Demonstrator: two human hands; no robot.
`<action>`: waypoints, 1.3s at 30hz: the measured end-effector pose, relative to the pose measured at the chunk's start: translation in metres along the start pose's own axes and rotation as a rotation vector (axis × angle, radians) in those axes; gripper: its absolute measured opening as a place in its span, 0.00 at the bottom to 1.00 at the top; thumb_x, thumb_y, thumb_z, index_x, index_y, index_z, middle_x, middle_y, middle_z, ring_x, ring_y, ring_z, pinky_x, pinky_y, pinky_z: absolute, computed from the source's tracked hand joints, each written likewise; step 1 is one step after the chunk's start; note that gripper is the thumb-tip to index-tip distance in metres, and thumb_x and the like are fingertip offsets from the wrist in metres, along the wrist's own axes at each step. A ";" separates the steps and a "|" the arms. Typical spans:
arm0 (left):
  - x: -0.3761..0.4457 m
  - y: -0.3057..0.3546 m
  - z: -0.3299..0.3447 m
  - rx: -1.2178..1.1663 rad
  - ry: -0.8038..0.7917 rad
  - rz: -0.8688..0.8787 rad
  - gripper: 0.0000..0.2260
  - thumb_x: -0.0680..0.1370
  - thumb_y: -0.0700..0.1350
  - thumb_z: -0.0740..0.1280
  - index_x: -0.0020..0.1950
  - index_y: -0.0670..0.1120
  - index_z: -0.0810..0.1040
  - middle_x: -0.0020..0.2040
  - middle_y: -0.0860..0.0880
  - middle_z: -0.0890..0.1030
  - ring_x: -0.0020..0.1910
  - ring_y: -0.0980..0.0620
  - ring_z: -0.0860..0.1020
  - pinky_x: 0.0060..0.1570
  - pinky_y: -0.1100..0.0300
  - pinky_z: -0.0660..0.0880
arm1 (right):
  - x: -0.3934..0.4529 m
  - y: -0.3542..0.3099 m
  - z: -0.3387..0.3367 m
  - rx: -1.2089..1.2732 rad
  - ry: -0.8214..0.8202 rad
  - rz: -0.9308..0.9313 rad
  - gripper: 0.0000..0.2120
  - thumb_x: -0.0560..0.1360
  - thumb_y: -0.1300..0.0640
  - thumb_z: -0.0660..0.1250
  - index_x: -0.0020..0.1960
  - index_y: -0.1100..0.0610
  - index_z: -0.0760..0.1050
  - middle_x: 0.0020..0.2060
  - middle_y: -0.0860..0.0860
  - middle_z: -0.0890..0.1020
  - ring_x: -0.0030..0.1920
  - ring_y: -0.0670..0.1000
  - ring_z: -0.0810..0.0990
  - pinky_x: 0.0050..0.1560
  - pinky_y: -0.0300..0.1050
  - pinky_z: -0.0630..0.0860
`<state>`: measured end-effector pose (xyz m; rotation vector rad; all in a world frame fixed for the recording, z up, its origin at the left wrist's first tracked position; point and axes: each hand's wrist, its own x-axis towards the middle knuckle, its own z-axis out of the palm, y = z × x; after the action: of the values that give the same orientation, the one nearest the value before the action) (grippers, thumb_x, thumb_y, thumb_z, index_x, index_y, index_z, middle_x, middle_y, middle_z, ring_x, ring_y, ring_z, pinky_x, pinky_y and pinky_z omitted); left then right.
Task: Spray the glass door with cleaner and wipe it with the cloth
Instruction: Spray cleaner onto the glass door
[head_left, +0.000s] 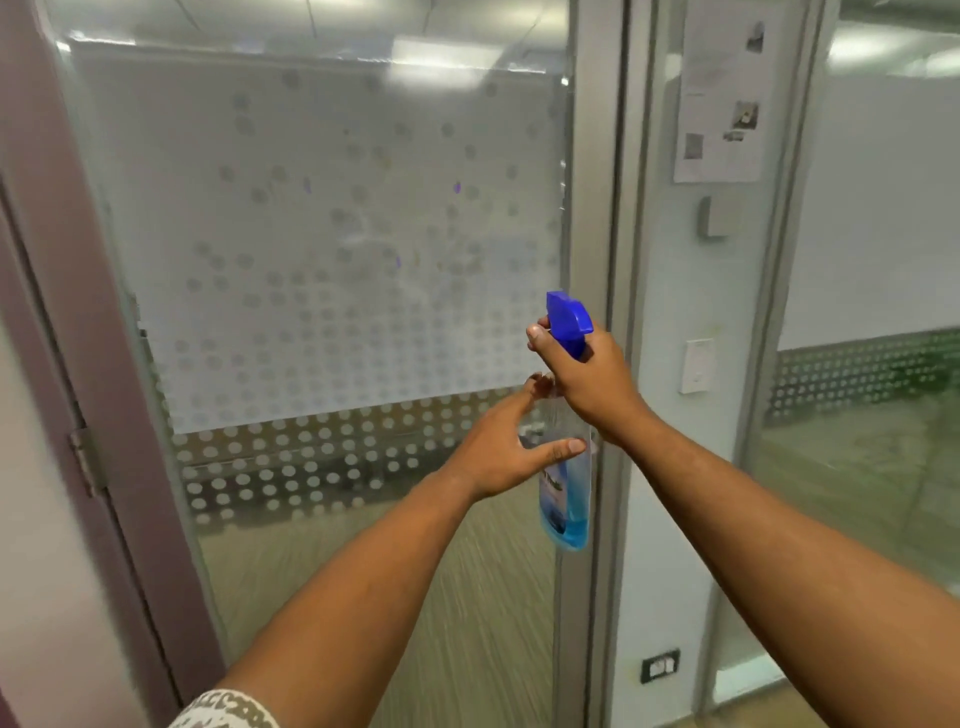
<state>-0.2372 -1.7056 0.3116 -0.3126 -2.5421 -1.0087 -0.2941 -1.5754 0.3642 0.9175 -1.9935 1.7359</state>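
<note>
The glass door fills the left and middle of the view, with a frosted band and a dotted pattern; faint wet streaks show near its middle. My right hand grips the neck of a clear spray bottle holding blue cleaner, just under its blue trigger head, which points at the glass. My left hand reaches to the bottle's body with spread fingers, its thumb lying across the front. No cloth is in view.
A purple door frame with a hinge runs down the left. A metal post borders the door on the right. Beyond it a wall panel carries a paper notice, a white switch and a low outlet.
</note>
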 end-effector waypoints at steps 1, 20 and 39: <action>0.004 0.005 0.011 -0.011 0.001 0.012 0.41 0.74 0.64 0.72 0.81 0.54 0.58 0.80 0.54 0.65 0.77 0.56 0.65 0.75 0.54 0.65 | -0.004 0.001 -0.013 -0.007 0.010 0.005 0.23 0.76 0.38 0.67 0.63 0.52 0.75 0.52 0.47 0.83 0.50 0.47 0.83 0.53 0.52 0.83; 0.103 0.139 0.293 -0.296 -0.452 0.311 0.45 0.71 0.64 0.74 0.82 0.56 0.56 0.74 0.54 0.71 0.66 0.57 0.72 0.63 0.57 0.73 | -0.084 0.072 -0.304 -0.320 0.493 0.213 0.19 0.78 0.43 0.68 0.58 0.57 0.73 0.39 0.49 0.80 0.34 0.50 0.86 0.38 0.46 0.81; 0.177 0.239 0.570 -0.426 -0.761 0.531 0.43 0.69 0.69 0.70 0.78 0.53 0.61 0.68 0.51 0.76 0.63 0.52 0.77 0.60 0.49 0.79 | -0.108 0.161 -0.518 -0.825 1.055 0.311 0.22 0.75 0.33 0.63 0.56 0.49 0.70 0.39 0.47 0.80 0.39 0.48 0.83 0.46 0.55 0.80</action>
<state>-0.4692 -1.1275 0.1535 -1.6628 -2.5375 -1.3658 -0.4020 -1.0405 0.2754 -0.5152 -1.7784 0.9325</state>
